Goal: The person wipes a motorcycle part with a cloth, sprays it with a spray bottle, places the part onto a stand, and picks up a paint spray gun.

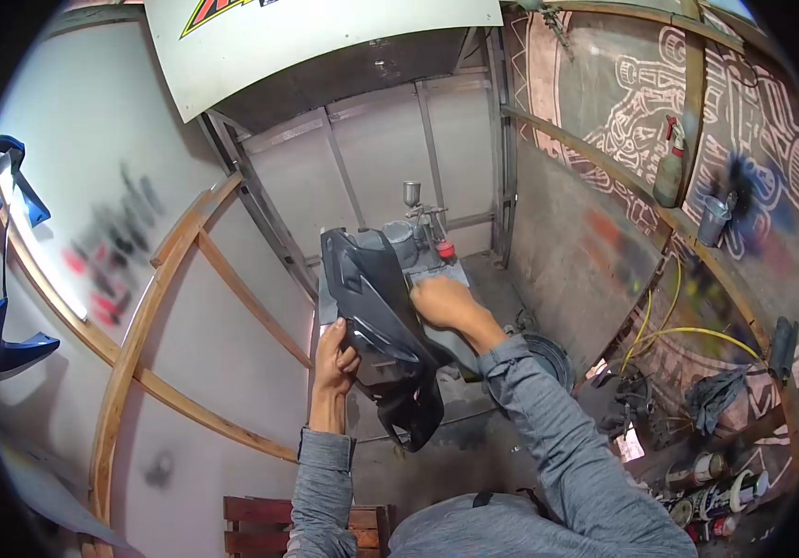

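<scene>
A glossy black moulded plastic panel [376,302], which looks like a motorcycle fairing, is held up lengthwise in front of me above a small stand [455,274]. My left hand [332,361] grips its left edge, with the thumb pointing up along the side and the fingers curled. Against the panel's right edge, my right hand [446,302] is closed in a fist, knuckles up. Whatever its fingers hold is hidden from view. Just behind the panel are a grey tub [399,240] and a spray gun [412,195] with a metal cup.
A red container [445,249] stands beside the spray gun. Right of the stand is a dark bucket [553,358]. A yellow hose [697,330] hangs along the right wall, near a spray bottle [670,172]. Wooden framing [153,344] and blue panels [4,344] line the left.
</scene>
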`<state>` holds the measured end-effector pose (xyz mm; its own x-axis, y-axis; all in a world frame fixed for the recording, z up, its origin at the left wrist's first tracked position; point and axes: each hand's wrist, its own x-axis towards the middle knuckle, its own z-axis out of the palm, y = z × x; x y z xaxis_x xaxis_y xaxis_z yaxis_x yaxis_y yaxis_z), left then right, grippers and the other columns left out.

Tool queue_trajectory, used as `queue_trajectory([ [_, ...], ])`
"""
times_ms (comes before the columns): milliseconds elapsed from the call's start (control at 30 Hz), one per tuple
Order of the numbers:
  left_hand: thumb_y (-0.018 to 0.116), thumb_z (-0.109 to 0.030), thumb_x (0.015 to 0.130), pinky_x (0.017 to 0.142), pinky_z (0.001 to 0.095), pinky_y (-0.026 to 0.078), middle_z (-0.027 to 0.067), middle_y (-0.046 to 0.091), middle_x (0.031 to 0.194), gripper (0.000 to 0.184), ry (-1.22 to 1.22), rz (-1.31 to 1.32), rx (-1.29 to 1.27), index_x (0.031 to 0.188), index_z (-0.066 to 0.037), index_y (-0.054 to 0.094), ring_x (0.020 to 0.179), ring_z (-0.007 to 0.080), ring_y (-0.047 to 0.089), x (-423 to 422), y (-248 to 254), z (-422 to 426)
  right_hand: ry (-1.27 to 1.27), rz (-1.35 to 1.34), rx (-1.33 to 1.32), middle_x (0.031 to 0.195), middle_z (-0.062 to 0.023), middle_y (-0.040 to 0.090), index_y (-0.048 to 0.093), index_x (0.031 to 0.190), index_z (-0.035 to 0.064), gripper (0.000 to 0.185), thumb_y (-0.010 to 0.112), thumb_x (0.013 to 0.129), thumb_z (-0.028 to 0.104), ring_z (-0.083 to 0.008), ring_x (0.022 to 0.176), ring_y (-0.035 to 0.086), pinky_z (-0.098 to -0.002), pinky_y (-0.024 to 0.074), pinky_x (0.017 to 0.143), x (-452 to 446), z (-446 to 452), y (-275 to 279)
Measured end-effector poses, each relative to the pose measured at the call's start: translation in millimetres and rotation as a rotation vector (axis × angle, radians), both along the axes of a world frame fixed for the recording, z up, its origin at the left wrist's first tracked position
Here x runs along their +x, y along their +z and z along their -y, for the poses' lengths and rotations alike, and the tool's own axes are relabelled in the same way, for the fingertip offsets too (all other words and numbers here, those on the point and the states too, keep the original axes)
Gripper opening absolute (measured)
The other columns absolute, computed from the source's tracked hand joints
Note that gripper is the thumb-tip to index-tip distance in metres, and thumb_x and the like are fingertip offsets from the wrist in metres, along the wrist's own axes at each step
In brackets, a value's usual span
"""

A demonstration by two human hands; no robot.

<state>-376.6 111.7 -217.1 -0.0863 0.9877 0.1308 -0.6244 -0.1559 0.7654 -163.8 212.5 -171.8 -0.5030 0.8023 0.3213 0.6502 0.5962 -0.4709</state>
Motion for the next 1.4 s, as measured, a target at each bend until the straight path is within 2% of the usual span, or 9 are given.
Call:
queue_trajectory([
  [33, 0.051, -0.025, 0.100, 0.032, 0.0150, 0.021, -0.0058, 0.050, 0.067, 0.014, 0.093, -0.014, -0.116, 0.091, -0.013, 0.051, 0.036, -0.0003, 0.030, 4.8, 8.7, 0.9, -0.037, 0.004, 0.040, 0.083, -0.0228, 0.067, 0.068, 0.084, -0.0001, 0.027, 0.049, 0.083, 0.019, -0.0417, 0.083, 0.065, -0.0532, 0.0498, 0.075, -4.5, 2.7, -1.2],
  [233, 0.052, -0.023, 0.099, 0.032, 0.0140, 0.023, -0.0010, 0.064, 0.080, 0.016, 0.092, 0.216, -0.097, 0.096, -0.009, 0.057, 0.038, -0.0014, 0.031, -5.2, 10.2, -0.3, 0.276, -0.310, 0.454, 0.138, -0.0138, 0.049, 0.053, 0.127, -0.0009, 0.047, 0.056, 0.080, 0.004, -0.0366, 0.136, 0.035, -0.0514, 0.0329, 0.107, 13.1, 44.0, -22.0],
  [400, 0.050, -0.022, 0.100, 0.032, 0.0136, 0.024, -0.0004, 0.065, 0.079, 0.016, 0.111, 0.378, -0.063, 0.096, -0.008, 0.058, 0.038, -0.0015, 0.031, -23.5, -6.1, -8.5, 0.265, -0.241, 0.519, 0.143, -0.0121, 0.046, 0.053, 0.131, 0.0025, 0.052, 0.054, 0.079, 0.002, -0.0402, 0.139, 0.030, -0.0481, 0.0280, 0.111, 37.3, 72.9, -52.1],
  [600, 0.049, -0.026, 0.101, 0.031, 0.0144, 0.026, -0.0058, 0.045, 0.055, 0.022, -0.028, 0.531, 0.086, 0.090, -0.011, 0.060, 0.036, -0.0001, 0.029, -32.3, -1.3, -13.4, 0.510, -1.010, -0.465, 0.139, -0.0173, 0.050, 0.049, 0.136, 0.0019, 0.045, 0.039, 0.093, 0.004, -0.0314, 0.136, 0.038, -0.0357, 0.0246, 0.114, 36.9, 85.7, -79.8],
  [800, 0.051, -0.026, 0.100, 0.031, 0.0148, 0.022, -0.0088, 0.044, 0.059, 0.017, 0.140, 0.431, -0.007, 0.090, -0.014, 0.058, 0.036, 0.0000, 0.027, -25.9, 0.4, -26.4, 0.282, -0.748, -0.375, 0.118, -0.0230, 0.060, 0.052, 0.117, -0.0103, 0.048, 0.033, 0.102, 0.030, -0.0296, 0.116, 0.055, -0.0373, 0.0408, 0.094, 20.6, 40.8, -90.4],
  [867, 0.054, -0.025, 0.098, 0.034, 0.0154, 0.022, -0.0084, 0.046, 0.064, 0.014, 0.257, 0.318, -0.024, 0.089, -0.014, 0.057, 0.039, 0.0001, 0.028, -15.6, 8.4, -31.4, 0.231, -0.691, -0.740, 0.114, -0.0250, 0.061, 0.055, 0.115, -0.0075, 0.053, 0.032, 0.102, 0.038, -0.0326, 0.113, 0.056, -0.0375, 0.0408, 0.093, 9.7, 16.0, -98.6],
  [1133, 0.052, -0.022, 0.099, 0.035, 0.0156, 0.022, -0.0062, 0.052, 0.071, 0.013, 0.541, 0.253, -0.062, 0.094, -0.011, 0.055, 0.043, -0.0005, 0.030, -3.7, 4.7, -43.1, -0.090, -0.521, -0.321, 0.121, -0.0266, 0.058, 0.051, 0.126, -0.0054, 0.047, 0.038, 0.100, 0.031, -0.0406, 0.117, 0.053, -0.0404, 0.0383, 0.098, 3.5, 73.0, -50.5],
  [1300, 0.054, -0.023, 0.098, 0.042, 0.0213, 0.026, -0.0038, 0.039, 0.069, 0.018, 0.505, 0.201, -0.089, 0.086, -0.012, 0.047, 0.047, 0.0053, 0.032, 15.1, 5.3, -30.2, 0.201, -0.516, 0.227, 0.156, -0.0217, 0.017, 0.032, 0.146, 0.0000, 0.053, 0.042, 0.099, 0.022, -0.0348, 0.142, 0.026, -0.0362, 0.0234, 0.113, -3.1, 64.7, -25.3],
  [1400, 0.051, -0.023, 0.099, 0.041, 0.0192, 0.026, -0.0028, 0.044, 0.070, 0.018, 0.512, 0.187, -0.128, 0.087, -0.009, 0.048, 0.047, 0.0032, 0.033, 19.1, 12.0, -28.1, 0.408, -0.645, -0.019, 0.158, -0.0210, 0.006, 0.027, 0.148, 0.0015, 0.055, 0.042, 0.098, 0.021, -0.0368, 0.145, 0.016, -0.0373, 0.0178, 0.115, -1.3, 31.0, -9.2],
])
